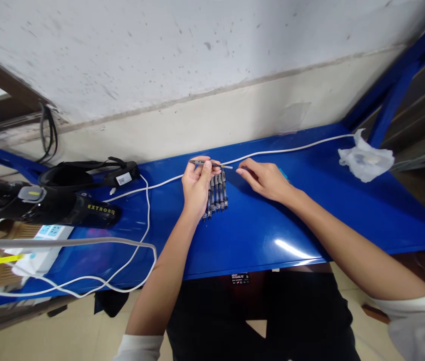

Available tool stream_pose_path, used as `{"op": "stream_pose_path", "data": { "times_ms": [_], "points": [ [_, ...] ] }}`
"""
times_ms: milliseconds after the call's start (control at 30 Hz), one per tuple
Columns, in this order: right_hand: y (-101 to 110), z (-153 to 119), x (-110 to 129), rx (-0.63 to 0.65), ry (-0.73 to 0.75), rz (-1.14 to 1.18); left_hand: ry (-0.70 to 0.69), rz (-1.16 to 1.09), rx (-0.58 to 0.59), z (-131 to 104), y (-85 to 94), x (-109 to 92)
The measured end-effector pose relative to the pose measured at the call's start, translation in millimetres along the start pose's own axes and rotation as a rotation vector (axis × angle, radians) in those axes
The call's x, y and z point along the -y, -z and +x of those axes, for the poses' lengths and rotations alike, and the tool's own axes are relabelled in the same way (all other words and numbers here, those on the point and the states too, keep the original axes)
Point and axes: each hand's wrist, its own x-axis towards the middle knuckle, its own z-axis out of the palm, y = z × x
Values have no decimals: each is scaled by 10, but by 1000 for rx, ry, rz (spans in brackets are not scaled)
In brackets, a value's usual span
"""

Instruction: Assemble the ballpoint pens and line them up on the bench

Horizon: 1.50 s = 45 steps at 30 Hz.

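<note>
Black pen [199, 162], left hand [196, 189] pinching, right [267, 180] curled

Dark pen [199, 162] near lined-up pens [219, 193]

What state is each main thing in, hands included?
Pen: held, roughly crosswise
Left hand: grip closed on pen
Right hand: fingers curled, apart from pen
Row of pens: lying side by side
Plastic bag: crumpled
Cables: loosely looped
Power strip: on or off unclear

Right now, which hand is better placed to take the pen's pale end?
Probably the right hand: its fingertips are close to the pale end and no held object shows, while the left hand grips the pen.
</note>
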Motion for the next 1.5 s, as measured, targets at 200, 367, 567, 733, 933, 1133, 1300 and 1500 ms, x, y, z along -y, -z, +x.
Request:
{"op": "stream_pose_path", "data": {
  "times_ms": [200, 367, 567, 733, 933, 1133, 1300, 1500],
  "points": [
    [-50, -7, -9, 75, 60, 23, 10, 63, 99, -52, -47, 16],
    [-41, 13, 15, 93, 77, 68, -29, 99, 138, -72, -61, -7],
    [-117, -12, 140, 19, -6, 297, -30, 162, 196, -112, -99, -18],
    [-271, -12, 233, -9, -105, 561, -10, 126, 227, -169, -168, -57],
    [-149, -173, 557, -130, -174, 410, -130, 249, 146, -268, -210, -81],
    [-155, -1385, 1307, -300, -51, 376, -535, 534, 139, -257, -96, -99],
    [-682, -2255, 1468, 272, 19, 318, -613, 600, 209, -244, -62, -86],
    [-1216, -2660, 1064, 596, -158, 155, -587, 598, 287, -255, -64, -89]
  ]
}}
